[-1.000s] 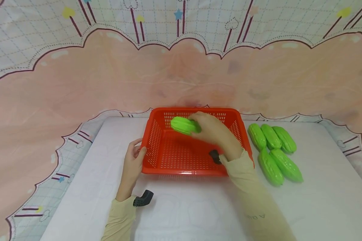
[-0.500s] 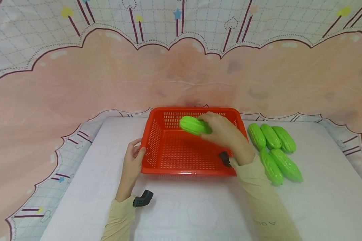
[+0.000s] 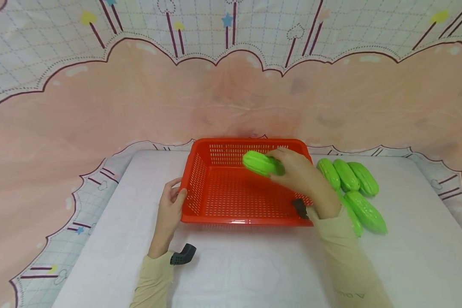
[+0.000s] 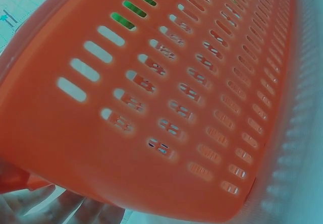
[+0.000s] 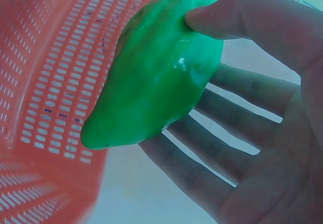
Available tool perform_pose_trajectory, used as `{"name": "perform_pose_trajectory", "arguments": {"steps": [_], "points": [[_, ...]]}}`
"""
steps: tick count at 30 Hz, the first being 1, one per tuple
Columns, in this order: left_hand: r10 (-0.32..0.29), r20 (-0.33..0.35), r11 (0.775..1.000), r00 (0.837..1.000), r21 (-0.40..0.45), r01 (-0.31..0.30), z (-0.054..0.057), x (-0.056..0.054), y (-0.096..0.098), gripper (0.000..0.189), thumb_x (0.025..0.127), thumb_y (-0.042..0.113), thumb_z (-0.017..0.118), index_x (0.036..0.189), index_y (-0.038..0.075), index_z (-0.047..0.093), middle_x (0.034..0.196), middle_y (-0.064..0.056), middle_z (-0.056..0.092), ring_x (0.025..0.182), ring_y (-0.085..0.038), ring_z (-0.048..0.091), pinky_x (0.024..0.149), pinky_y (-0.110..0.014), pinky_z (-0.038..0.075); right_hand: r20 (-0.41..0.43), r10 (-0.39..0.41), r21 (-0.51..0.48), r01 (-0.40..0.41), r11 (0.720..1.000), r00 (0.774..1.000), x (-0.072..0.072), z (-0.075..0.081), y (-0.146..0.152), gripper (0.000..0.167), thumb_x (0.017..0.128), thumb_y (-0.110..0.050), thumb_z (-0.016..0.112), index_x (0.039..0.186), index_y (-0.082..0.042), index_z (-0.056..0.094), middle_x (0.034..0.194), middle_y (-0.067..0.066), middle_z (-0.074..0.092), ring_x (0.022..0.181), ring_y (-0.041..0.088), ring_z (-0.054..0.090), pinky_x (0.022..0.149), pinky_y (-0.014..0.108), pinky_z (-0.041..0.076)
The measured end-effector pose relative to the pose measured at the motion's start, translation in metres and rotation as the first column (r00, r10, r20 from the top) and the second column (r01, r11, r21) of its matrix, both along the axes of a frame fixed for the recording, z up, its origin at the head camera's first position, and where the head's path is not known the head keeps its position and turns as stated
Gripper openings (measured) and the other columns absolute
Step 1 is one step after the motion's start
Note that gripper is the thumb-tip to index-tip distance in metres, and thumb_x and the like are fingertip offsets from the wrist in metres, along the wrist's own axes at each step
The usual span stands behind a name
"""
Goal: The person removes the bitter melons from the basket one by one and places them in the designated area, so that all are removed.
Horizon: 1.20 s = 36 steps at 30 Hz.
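Observation:
A red plastic basket with slotted walls stands on the white table. My left hand grips its left rim, and the fingers show beneath that rim in the left wrist view. With my right hand I hold a shiny green bitter melon over the right half of the basket. The right wrist view has the thumb pressed on one side of the bitter melon and the fingers behind it, its pointed tip toward the basket wall.
Several more green bitter melons lie on the table to the right of the basket, partly behind my right forearm. A patterned cloth hangs behind the table. Each wrist carries a small black device.
My right hand has moved rightward over the basket with the bitter melon still in its grip. The left hand and the basket have stayed in place.

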State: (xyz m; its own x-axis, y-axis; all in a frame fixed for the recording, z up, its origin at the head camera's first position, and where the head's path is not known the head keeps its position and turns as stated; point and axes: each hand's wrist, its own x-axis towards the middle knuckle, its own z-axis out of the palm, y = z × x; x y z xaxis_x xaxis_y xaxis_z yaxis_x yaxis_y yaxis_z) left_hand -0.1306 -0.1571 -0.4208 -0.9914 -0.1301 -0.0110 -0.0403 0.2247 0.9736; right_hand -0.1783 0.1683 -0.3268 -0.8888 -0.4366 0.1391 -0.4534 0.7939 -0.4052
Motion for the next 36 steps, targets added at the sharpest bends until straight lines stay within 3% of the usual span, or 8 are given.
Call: {"name": "perform_pose_trajectory", "arguments": {"steps": [7,23,33,36], "points": [[0.001,0.005,1.0,1.0,0.005,-0.001,0.0,0.0,0.0,0.044,0.105,0.019,0.048,0.147,0.01,0.038,0.13,-0.022,0.057,0.113,-0.031,0.058,0.081,-0.014,0.052,0.013,-0.017,-0.018,0.017,1.0,1.0,0.004,-0.003,0.011,0.051,0.085,-0.016,0.075,0.131,0.0,0.059,0.124,0.015,0.064,0.11,0.031,0.059,0.097,0.049,0.05],[0.006,-0.016,1.0,1.0,0.012,-0.005,-0.002,0.0,0.0,0.045,0.104,0.022,0.051,0.146,0.009,0.04,0.129,-0.023,0.058,0.11,-0.03,0.059,0.081,-0.014,0.052,0.02,-0.07,0.019,0.069,0.997,0.997,0.016,-0.005,0.04,0.051,0.086,-0.014,0.072,0.132,0.003,0.056,0.121,0.018,0.063,0.103,0.032,0.06,0.091,0.049,0.052],[0.003,-0.01,1.0,1.0,0.009,-0.003,-0.002,0.001,0.0,0.046,0.104,0.023,0.051,0.146,0.009,0.039,0.129,-0.022,0.057,0.11,-0.031,0.058,0.08,-0.014,0.052,-0.031,-0.058,-0.003,0.057,0.998,0.998,0.023,-0.005,0.055,0.047,0.085,-0.014,0.072,0.126,0.004,0.058,0.112,0.016,0.064,0.094,0.03,0.059,0.082,0.047,0.052],[0.001,-0.01,1.0,1.0,0.017,-0.001,-0.002,0.0,-0.001,0.046,0.104,0.022,0.051,0.146,0.009,0.039,0.129,-0.022,0.057,0.11,-0.031,0.058,0.08,-0.015,0.052,-0.025,-0.068,-0.006,0.068,0.998,0.997,0.026,-0.005,0.06,0.048,0.086,-0.014,0.072,0.128,0.005,0.057,0.115,0.019,0.063,0.097,0.032,0.059,0.084,0.049,0.052]]}}
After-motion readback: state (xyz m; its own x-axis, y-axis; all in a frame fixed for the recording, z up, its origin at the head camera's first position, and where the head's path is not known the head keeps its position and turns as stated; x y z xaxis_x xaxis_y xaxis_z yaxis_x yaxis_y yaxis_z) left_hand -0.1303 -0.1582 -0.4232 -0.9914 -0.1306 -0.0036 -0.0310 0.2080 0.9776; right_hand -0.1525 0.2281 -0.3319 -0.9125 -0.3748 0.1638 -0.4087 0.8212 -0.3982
